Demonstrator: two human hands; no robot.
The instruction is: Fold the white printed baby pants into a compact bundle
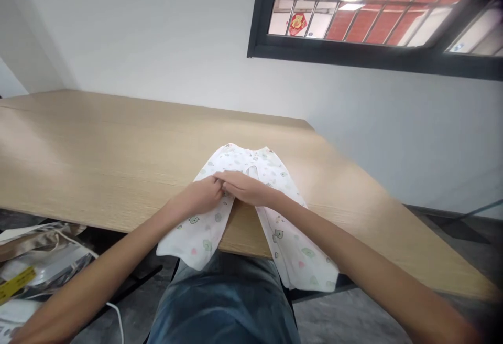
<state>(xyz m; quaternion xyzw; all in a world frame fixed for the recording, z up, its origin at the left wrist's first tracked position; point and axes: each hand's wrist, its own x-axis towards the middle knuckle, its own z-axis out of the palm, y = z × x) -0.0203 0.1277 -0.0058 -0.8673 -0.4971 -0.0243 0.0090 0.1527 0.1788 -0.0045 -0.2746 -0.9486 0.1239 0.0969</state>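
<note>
A white baby garment with small green and pink prints, probably a pair of trousers [239, 163], lies on a light wood table [98, 165]. Its two legs hang apart over the table's near edge. My left hand [200, 197] and my right hand [243, 186] meet at the garment's middle, fingertips together. Both appear to pinch the fabric there, and the hands hide that part of it.
My lap in blue jeans [223, 302] sits just below the table edge. Crumpled plastic packaging with a yellow strip [43, 260] and a white cable lie low at the left. A dark-framed window [353, 13] is set in the white wall beyond the table.
</note>
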